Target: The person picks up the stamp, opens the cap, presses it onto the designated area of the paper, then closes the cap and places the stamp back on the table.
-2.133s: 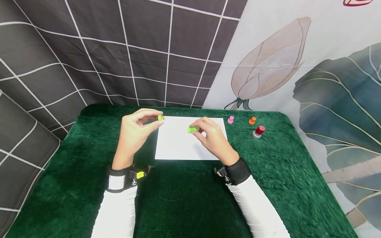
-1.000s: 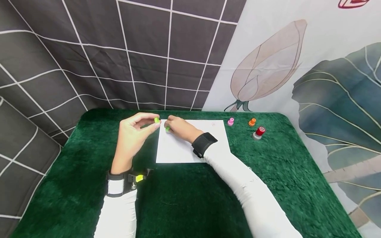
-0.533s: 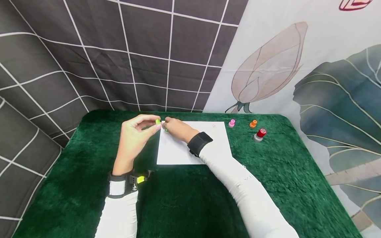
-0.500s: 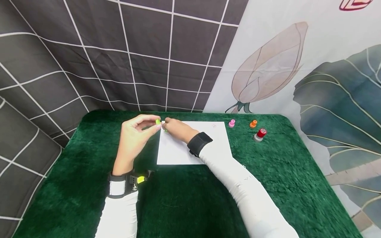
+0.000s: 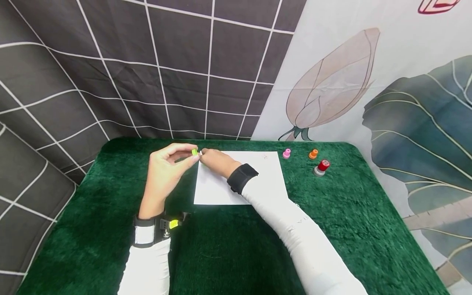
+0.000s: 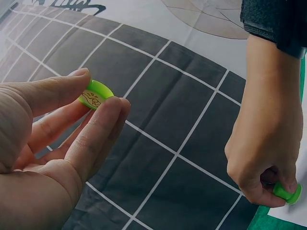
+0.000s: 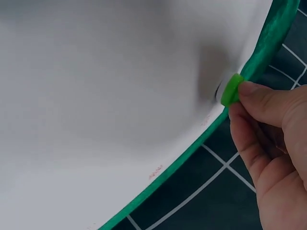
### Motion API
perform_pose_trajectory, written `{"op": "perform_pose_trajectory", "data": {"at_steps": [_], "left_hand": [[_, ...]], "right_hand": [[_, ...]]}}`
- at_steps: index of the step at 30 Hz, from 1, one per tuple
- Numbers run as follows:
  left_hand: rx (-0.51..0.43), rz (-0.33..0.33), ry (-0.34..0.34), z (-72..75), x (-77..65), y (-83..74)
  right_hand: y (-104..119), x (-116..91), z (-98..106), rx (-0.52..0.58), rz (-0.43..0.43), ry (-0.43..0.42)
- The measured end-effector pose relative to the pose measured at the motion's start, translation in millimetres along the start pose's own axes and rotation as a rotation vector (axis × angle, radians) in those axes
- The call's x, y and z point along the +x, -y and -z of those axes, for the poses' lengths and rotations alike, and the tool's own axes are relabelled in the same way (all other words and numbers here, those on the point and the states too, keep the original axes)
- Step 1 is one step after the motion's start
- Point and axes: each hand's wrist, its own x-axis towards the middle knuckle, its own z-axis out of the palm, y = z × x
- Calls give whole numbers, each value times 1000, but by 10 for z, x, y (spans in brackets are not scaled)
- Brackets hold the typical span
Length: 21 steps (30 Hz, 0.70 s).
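My left hand (image 5: 162,176) pinches a small green cap (image 6: 98,95) between thumb and fingertips, raised just left of the paper. A line drawing shows on the cap's round face in the left wrist view. Over the far left corner of the white paper (image 5: 225,192), my right hand (image 5: 219,162) grips a small green stamp (image 7: 232,90) by thumb and fingers. Its pale end is turned to the sheet and sits right at the surface. Faint red prints (image 7: 156,172) mark the paper along its far edge. From the head view, the right hand mostly hides the stamp.
To the right of the paper stand a pink stamp (image 5: 287,153), an orange stamp (image 5: 313,153) and a red-topped stamp (image 5: 321,167) with a grey base. Green plush cloth (image 5: 221,250) covers the table. A dark checked curtain (image 5: 184,73) rises behind it.
My right hand has carried the green stamp leftward across the paper to its far left corner, exposing a print at the far right. The left hand keeps holding the cap nearly in place.
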Motion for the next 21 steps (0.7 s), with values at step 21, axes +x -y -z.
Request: {"op": "perform_pose_trajectory", "data": {"at_steps": [21], "left_hand": [[31, 1, -30, 27, -57, 38]], "right_hand": [[-18, 12, 27, 132, -40, 11]]}}
